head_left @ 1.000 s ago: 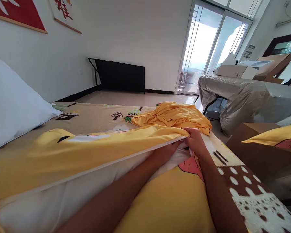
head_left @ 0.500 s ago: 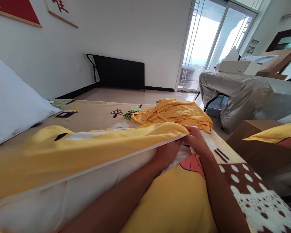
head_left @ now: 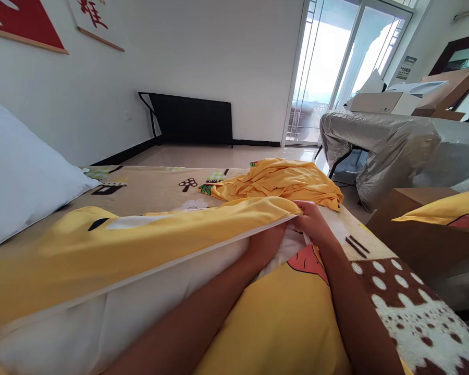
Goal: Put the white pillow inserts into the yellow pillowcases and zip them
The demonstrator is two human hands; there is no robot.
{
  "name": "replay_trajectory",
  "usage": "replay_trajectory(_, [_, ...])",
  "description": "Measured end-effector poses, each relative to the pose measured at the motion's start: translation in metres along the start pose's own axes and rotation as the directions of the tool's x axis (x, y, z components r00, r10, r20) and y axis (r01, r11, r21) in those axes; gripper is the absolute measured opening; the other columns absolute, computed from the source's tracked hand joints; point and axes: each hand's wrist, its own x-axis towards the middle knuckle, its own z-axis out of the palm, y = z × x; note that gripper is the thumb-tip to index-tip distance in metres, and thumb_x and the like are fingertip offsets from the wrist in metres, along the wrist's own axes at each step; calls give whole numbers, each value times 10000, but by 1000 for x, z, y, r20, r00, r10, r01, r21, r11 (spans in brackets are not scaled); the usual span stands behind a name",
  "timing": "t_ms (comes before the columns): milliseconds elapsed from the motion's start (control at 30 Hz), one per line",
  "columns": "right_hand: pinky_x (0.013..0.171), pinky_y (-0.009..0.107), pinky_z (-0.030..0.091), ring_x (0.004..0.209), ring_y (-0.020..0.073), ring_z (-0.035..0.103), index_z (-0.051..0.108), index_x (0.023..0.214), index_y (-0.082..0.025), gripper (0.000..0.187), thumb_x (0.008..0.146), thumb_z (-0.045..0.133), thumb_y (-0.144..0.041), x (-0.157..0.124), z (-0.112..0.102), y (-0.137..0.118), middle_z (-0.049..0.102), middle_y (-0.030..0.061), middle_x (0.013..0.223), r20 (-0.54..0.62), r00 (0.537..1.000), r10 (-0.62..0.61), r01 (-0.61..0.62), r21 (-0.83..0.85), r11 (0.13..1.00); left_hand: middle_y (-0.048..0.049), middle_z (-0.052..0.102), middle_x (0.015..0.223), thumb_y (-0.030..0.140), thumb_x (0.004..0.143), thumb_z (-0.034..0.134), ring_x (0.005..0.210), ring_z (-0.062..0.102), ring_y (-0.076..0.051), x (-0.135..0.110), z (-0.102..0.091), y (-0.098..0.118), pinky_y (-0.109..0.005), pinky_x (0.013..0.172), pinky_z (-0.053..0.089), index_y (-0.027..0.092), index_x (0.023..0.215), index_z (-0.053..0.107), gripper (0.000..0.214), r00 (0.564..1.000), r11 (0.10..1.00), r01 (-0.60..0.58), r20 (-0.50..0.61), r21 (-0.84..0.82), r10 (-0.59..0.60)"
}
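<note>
- Pillowcase (head_left: 160, 234): soft yellow cloth, mostly smooth with a few shallow folds, and a red fruit print by the opening. It lies across the bed from 9 o'clock to centre, right in front of the person.
- Pillow (head_left: 140, 302): white and puffy, inside the pillowcase. It shows as a white band along the open edge.
- Left hand (head_left: 266, 244): pushed into the opening between pillow and top flap. Fingers are hidden, so can't tell the grip.
- Right hand (head_left: 315, 223): at the pillowcase corner, just at 3 o'clock of the left hand. Fingers are curled tight, pinching the top flap's hem.
- Bed sheet (head_left: 148, 185): flat tan fabric with cartoon prints and a brown-and-white dotted patch at 4 o'clock.
- Crumpled cloth (head_left: 281, 179): yellow and heavily wrinkled, near the hands at 12 o'clock.
- Spare pillow (head_left: 19, 172): plain white, at 9 o'clock, well apart.
- Bed edge runs along 3 o'clock beside the right forearm, with a cardboard box (head_left: 414, 224) beyond it. Open sheet at 11 o'clock.
</note>
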Motion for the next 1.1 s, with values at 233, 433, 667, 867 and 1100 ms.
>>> replay_trajectory(233, [513, 202, 278, 581, 99, 358, 542, 607, -161, 150, 538, 428, -229, 0, -2, -3, 428, -45, 582, -57, 995, -78, 67, -168, 983, -71, 558, 1308, 382, 802, 578, 1210, 500, -288, 4, -1, -3, -522, 1053, 378, 249, 1125, 542, 351, 999, 999, 40, 36, -21, -39])
replay_trajectory(433, [514, 204, 289, 592, 113, 384, 579, 622, -156, 193, 540, 421, -231, -1, -1, -5, 421, -42, 562, -72, 994, -83, 68, -192, 979, -65, 579, 1282, 363, 840, 524, 1199, 508, -270, 12, 1, -14, -491, 1055, 387, 250, 1160, 540, 340, 994, 996, -59, 97, 66, 53])
replay_trajectory(667, [549, 201, 333, 623, 121, 428, 615, 669, -154, 215, 540, 449, -199, -3, 0, -4, 485, -43, 601, -32, 996, -81, 75, -155, 985, -85, 602, 1247, 320, 862, 479, 1149, 549, -266, 17, 0, -17, -489, 1032, 417, 225, 1104, 581, 279, 989, 993, -67, 137, 95, 53])
replay_trajectory(867, [536, 206, 338, 569, 100, 391, 629, 720, -146, 214, 564, 499, -210, -4, 2, -4, 489, -48, 598, -24, 997, -67, 65, -80, 995, -50, 627, 1219, 265, 875, 426, 1153, 550, -240, 12, 2, -20, -476, 1034, 419, 241, 1136, 573, 301, 986, 985, -119, 133, 122, 103])
replay_trajectory(1100, [794, 310, 420, 903, 228, 537, 680, 798, -170, 263, 569, 567, -232, -1, 0, -5, 643, 44, 953, -131, 969, -208, 151, -351, 924, -33, 672, 1137, 247, 942, 296, 1129, 570, -194, 15, 3, -26, -415, 1021, 440, 255, 1197, 558, 365, 966, 959, -231, 152, 164, 207])
